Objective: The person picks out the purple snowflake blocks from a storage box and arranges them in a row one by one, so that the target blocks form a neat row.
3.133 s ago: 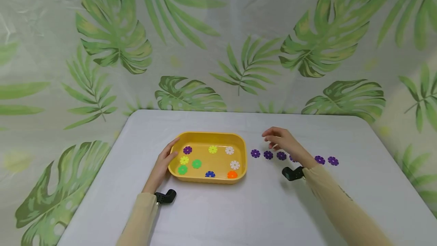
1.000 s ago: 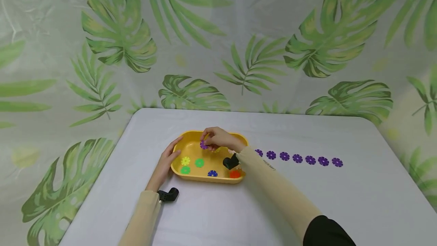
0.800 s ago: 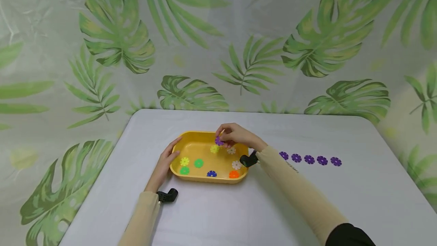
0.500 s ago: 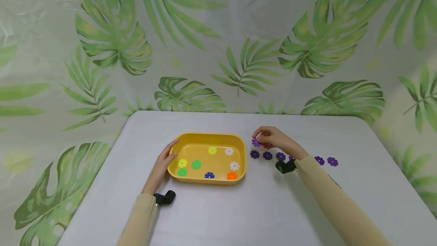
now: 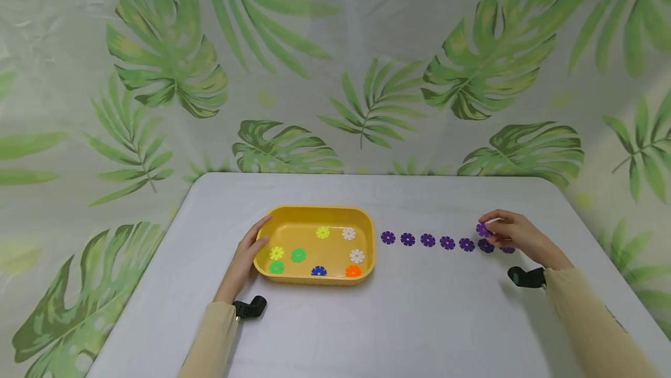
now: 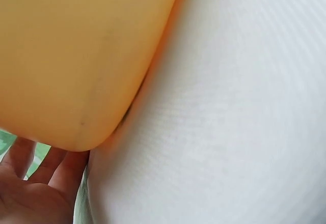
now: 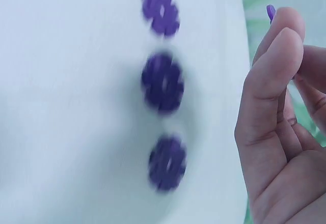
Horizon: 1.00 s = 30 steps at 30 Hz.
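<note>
Purple flower-shaped disc point(image 5: 483, 229) sits pinched between the thumb and fingertips of the right hand point(image 5: 511, 237), held just above the far right end of a row of purple discs point(image 5: 427, 240) that lies flat on the white table point(image 5: 398, 320); the right wrist view shows only a thin purple edge of it peeping past the thumb, with three blurred discs of the row on the cloth beside the hand. Nearest the camera are the two beige sleeves, each with a black wrist camera mount. Further in, the left hand point(image 5: 242, 257) rests against the left end of the yellow tray point(image 5: 314, 213), fingers relaxed and nearly straight along its rim, gripping nothing as far as I can tell. Inside the tray lie two green, two yellow, two white, one blue and one orange disc. Beyond the table hangs a leaf-print backdrop point(image 5: 335, 63).
</note>
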Available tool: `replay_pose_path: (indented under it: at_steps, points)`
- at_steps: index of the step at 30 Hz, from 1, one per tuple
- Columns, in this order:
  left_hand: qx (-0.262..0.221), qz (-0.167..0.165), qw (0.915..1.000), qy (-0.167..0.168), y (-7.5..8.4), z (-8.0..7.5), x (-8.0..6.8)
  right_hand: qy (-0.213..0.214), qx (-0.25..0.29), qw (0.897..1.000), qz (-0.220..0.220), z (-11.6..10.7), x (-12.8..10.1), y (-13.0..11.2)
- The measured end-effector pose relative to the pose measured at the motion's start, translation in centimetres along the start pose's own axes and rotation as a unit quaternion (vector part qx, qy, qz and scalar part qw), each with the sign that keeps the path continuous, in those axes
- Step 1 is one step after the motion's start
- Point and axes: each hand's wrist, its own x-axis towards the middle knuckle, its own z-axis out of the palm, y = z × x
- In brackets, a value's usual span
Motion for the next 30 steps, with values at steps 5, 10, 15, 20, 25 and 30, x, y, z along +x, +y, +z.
replay_pose_path:
  at_steps: [5, 10, 15, 20, 25, 30]
  points:
    - [0.001, 0.003, 1.0000, -0.001, -0.1, 0.0, 0.0, 0.040, 0.023, 0.999, 0.022, -2.3, -2.0, 2.6]
    - [0.001, -0.001, 1.0000, -0.001, 0.0, 0.0, 0.0, 0.082, 0.021, 0.995, 0.048, -3.2, -3.0, 4.8]
    - [0.013, 0.003, 0.9999, -0.001, 0.2, -0.2, 0.0, 0.117, -0.033, 0.991, 0.064, -3.1, -3.1, 6.0]
    - [0.036, 0.001, 0.9994, 0.001, 0.6, -0.8, -0.1, 0.139, -0.087, 0.985, 0.056, -2.5, -2.8, 6.1]
    - [0.049, -0.005, 0.9988, -0.001, 1.0, -1.2, -0.1, 0.154, -0.120, 0.980, 0.040, -1.6, -3.1, 5.5]
    - [0.080, 0.002, 0.9968, 0.009, 1.8, -1.2, -0.2, 0.171, -0.139, 0.975, -0.002, 0.1, -3.2, 4.4]
